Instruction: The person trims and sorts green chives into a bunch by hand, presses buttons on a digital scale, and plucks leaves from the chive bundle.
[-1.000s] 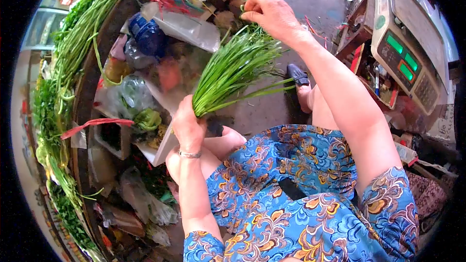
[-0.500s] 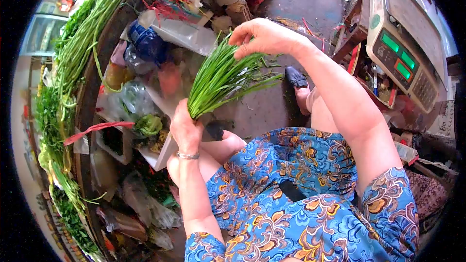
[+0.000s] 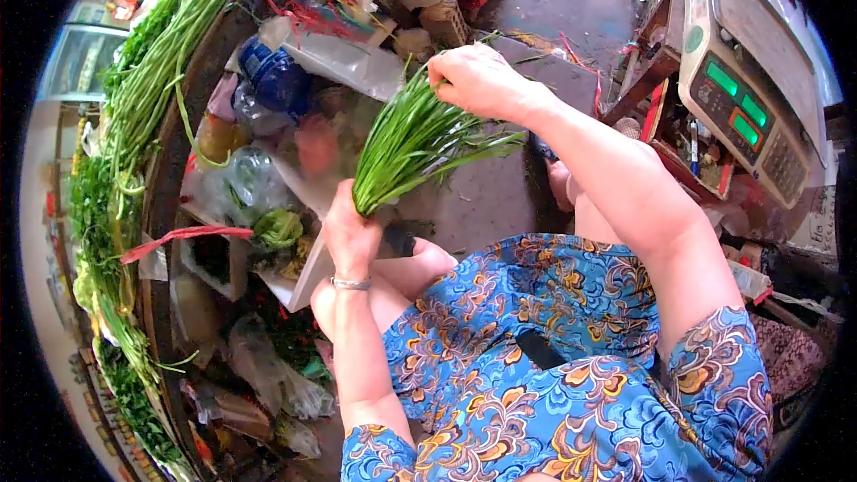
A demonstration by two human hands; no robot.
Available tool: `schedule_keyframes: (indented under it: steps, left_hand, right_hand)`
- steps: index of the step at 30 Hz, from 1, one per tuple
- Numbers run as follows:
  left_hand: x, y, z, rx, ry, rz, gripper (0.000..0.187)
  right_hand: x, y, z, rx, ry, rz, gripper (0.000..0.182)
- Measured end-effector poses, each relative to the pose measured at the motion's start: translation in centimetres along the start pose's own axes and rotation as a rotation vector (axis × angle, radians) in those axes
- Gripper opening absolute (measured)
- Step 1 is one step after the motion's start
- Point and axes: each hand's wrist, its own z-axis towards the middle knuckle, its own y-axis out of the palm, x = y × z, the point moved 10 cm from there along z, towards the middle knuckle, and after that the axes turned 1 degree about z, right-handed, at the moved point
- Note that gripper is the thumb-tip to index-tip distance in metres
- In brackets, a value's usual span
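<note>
Fanning out from the left grip are green stalks.

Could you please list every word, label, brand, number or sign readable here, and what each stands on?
No text can be read for certain.
Digital scale: digits on its green display too blurred; keypad markings too small.
White panel at the right edge: dark characters, too small and blurred.

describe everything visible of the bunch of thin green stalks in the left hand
The bunch of long, thin, bright green stalks fans loosely up and rightward from its narrow end, gripped in the bare left hand. It looks fresh and glossy. The bare right hand overlaps its far tips; whether it pinches any is unclear.
</note>
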Motion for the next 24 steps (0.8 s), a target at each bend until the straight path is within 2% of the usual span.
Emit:
schedule_keyframes:
  steps: [1, 2, 3, 4, 6, 7, 8, 12, 14, 16, 21, 23, 24]
  left_hand:
    - [-0.5, 0.4, 0.0, 0.0, 0.001, 0.003, 0.039]
    - [-1.4, 1.3, 0.0, -0.019, 0.016, -0.212, 0.035]
    - [-1.8, 1.6, 0.1, -0.037, 0.033, -0.426, 0.03]
    - [-1.7, 1.1, 0.1, -0.034, 0.038, -0.419, 0.03]
    - [-3.6, 3.9, -1.2, -0.327, -0.398, -0.962, 0.023]
    - [-3.4, 3.7, -1.2, -0.313, -0.398, -1.068, 0.024]
    - [-3.5, 3.3, -1.6, -0.305, -0.442, -1.085, 0.021]
    - [-3.6, 3.0, -1.3, -0.31, -0.406, -1.173, 0.021]
    - [-3.1, 3.0, -1.3, -0.322, -0.429, -1.24, 0.021]
    - [-3.1, 3.0, -1.4, -0.326, -0.443, -1.241, 0.022]
    - [-2.7, 3.3, -1.4, -0.389, -0.404, -1.312, 0.023]
    - [-2.7, 3.3, -1.5, -0.372, -0.416, -1.296, 0.023]
    - [-2.8, 3.2, -1.5, -0.353, -0.427, -1.283, 0.023]
  right_hand:
    - [0.8, -0.9, 0.3, 0.086, 0.09, -0.102, 0.016]
    - [1.6, -2.0, 0.4, 0.174, 0.178, -0.204, 0.015]
    - [2.7, -3.2, 0.4, 0.229, 0.263, -0.134, 0.013]
    - [3.5, -4.6, 0.4, 0.298, 0.296, -0.095, 0.017]
    - [4.0, -7.4, -0.2, 0.458, 0.296, 0.009, 0.033]
    - [4.5, -8.1, -0.6, 0.469, 0.316, 0.029, 0.041]
    - [4.9, -8.6, -1.0, 0.481, 0.333, 0.051, 0.05]
    - [5.2, -7.7, -0.8, 0.43, 0.273, 0.071, 0.044]
    - [4.9, -7.1, -0.9, 0.399, 0.215, 0.177, 0.039]
    - [3.6, -6.9, -0.7, 0.307, 0.226, 0.115, 0.035]
    - [2.7, -8.7, -0.9, 0.342, 0.298, 0.105, 0.035]
    - [1.3, -9.1, -0.7, 0.402, 0.145, -0.094, 0.035]
    - [1.3, -8.7, -0.6, 0.403, 0.15, -0.095, 0.035]
